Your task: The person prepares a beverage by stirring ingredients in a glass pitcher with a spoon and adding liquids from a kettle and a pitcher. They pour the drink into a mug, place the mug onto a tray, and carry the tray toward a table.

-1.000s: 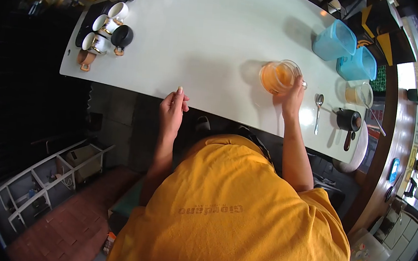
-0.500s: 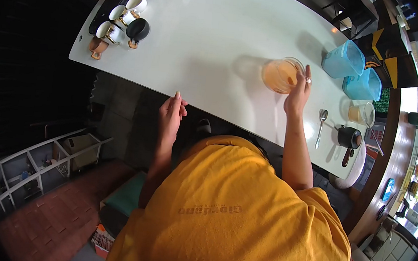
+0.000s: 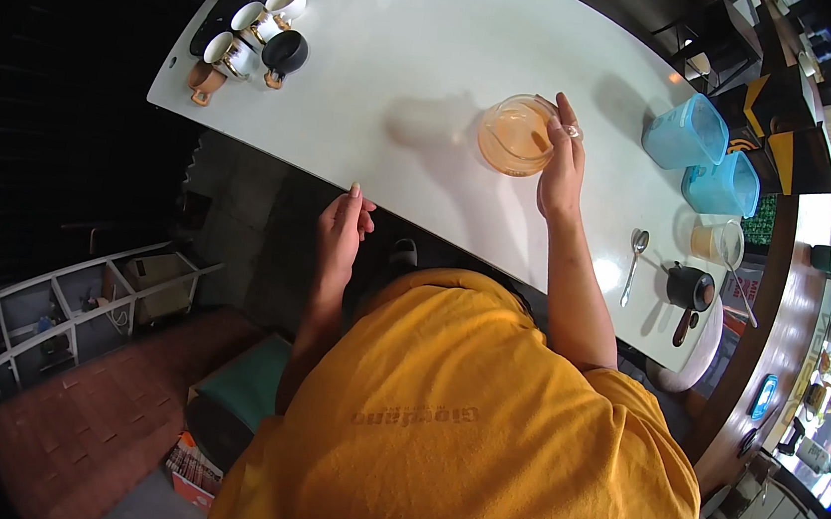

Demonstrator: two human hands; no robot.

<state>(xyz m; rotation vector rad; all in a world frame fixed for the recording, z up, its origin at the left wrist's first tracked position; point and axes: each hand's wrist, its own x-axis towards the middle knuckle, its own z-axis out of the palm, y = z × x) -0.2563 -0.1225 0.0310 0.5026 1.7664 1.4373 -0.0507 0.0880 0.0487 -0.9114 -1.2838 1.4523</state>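
My right hand (image 3: 563, 164) is wrapped round the handle side of a clear glass pitcher (image 3: 515, 137) that holds an orange liquid. The pitcher is over the white table (image 3: 373, 75); whether it touches the surface is hard to tell. At the table's front edge is my left hand (image 3: 343, 231), its thumb pointing up and its fingers curled, with nothing visible in it. A metal spoon (image 3: 633, 265) lies on the table to the right of my right hand.
Several cups (image 3: 230, 54) stand at the left end. On the right are two blue containers (image 3: 686, 133), a clear cup (image 3: 717, 242) with a long spoon, and a small black pot (image 3: 689, 287) with a handle. Black and yellow boxes (image 3: 797, 146) stand behind.
My right hand has carried the pitcher to the left, away from the blue containers. The view has turned a little. My left hand has barely moved.
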